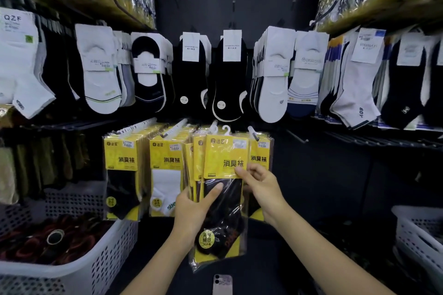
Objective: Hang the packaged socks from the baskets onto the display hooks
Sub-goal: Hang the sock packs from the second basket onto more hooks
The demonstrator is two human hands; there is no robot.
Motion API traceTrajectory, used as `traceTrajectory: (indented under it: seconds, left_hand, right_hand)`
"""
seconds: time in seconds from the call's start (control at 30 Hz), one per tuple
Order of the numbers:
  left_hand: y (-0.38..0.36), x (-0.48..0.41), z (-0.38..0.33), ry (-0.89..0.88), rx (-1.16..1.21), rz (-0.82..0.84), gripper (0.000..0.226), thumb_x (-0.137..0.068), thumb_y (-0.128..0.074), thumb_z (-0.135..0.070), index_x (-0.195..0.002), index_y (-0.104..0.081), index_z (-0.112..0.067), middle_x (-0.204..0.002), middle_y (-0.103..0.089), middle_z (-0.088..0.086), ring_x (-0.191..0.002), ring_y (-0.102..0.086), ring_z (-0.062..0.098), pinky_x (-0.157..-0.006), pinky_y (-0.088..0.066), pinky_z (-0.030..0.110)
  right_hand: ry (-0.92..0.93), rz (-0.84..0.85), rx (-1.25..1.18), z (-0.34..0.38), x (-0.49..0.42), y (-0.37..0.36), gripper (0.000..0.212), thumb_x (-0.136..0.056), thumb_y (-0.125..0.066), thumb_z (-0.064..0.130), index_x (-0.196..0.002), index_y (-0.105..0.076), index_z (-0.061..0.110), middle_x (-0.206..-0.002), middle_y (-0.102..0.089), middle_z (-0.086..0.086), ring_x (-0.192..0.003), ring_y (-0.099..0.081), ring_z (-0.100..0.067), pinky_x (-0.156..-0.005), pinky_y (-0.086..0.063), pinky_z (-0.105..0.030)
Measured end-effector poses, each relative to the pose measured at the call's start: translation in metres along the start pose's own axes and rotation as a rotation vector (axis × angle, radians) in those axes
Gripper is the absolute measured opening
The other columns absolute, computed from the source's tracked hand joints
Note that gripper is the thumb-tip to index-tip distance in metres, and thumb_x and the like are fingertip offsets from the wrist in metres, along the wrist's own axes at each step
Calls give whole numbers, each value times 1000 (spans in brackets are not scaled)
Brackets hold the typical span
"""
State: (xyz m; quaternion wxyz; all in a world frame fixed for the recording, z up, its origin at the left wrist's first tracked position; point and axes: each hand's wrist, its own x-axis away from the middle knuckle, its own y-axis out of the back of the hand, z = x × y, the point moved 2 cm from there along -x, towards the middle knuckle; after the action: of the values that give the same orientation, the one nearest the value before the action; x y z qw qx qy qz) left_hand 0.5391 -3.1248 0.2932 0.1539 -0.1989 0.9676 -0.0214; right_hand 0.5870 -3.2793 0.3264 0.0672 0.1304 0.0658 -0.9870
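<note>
Two hands are engaged on one packet of black socks (224,201), held upright before the lower row of yellow-carded packs (165,170). Its long axis is kept vertical, with the white hanger loop (226,130) uppermost, just beside a display hook (214,124) already loaded with similar packs. Whether the loop is on the hook cannot be told. The loop lies above and beyond both hands. The packet's left edge is gripped by the left hand (191,206), thumb laid across the clear film. The right hand (261,184) is nearer the loop; its fingers (259,170) are curled, and the yellow card's lower right corner is pinched. Judged next: the loop is to be guided along the hook.
</note>
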Motion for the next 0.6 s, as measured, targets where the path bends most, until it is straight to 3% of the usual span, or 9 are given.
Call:
traceTrajectory:
  seconds: [0.07,0.13,0.2,0.27,0.43,0.53,0.6]
  left_hand:
    - [-2,0,0,2,-39,-19,58,-62,-65,-64,-102,-68,-22,-73,-71,-12,-77,-65,6,-71,-53,21]
    - [-2,-2,2,27,-59,-52,50,-72,-55,-64,-90,-65,-19,-55,-58,-17,-66,-55,3,-71,-48,27]
    - [-1,-5,1,27,-77,-91,29,-81,-53,-57,-74,-56,-29,-56,-52,-18,-64,-50,0,-65,-42,21]
    - [2,-8,-1,5,-72,-115,33,-82,-53,-55,-67,-50,-26,-53,-46,-15,-61,-48,3,-58,-35,19]
    - [8,-19,-2,-17,-138,-162,32,-87,-53,-51,-67,-41,-29,-65,-41,-12,-61,-40,0,-56,-28,13]
    - [8,-24,1,-6,-145,-157,42,-84,-51,-57,-70,-46,-17,-66,-44,-3,-60,-40,4,-56,-30,16]
    - [7,-25,0,-8,-143,-151,49,-76,-49,-62,-66,-43,-15,-59,-39,-3,-58,-40,10,-56,-33,21]
  right_hand:
    - [-27,20,-10,-4,3,10,21,-83,-70,27,-90,-61,10,-82,-70,0,-78,-67,-17,-78,-55,-32]
    - [-67,2,-20,-11,4,23,26,-88,-64,26,-99,-58,3,-83,-70,-6,-81,-67,-22,-80,-53,-36]
    - [-98,-46,-45,-20,6,40,25,-92,-60,23,-106,-58,2,-89,-70,-11,-81,-67,-25,-71,-56,-31]
    - [-119,-120,-65,-29,7,57,18,-95,-56,20,-106,-61,7,-97,-71,-13,-83,-69,-23,-66,-57,-27]
    - [-106,-326,-12,-33,-7,88,9,-96,-53,15,-95,-62,16,-108,-69,-13,-104,-65,-30,-99,-47,-49]
    - [-51,-327,60,-21,-24,85,9,-96,-53,14,-97,-61,17,-107,-68,-10,-105,-64,-27,-100,-47,-46]
    - [-10,-288,137,-16,-37,77,8,-96,-53,13,-97,-60,16,-102,-69,-7,-102,-65,-24,-92,-51,-37]
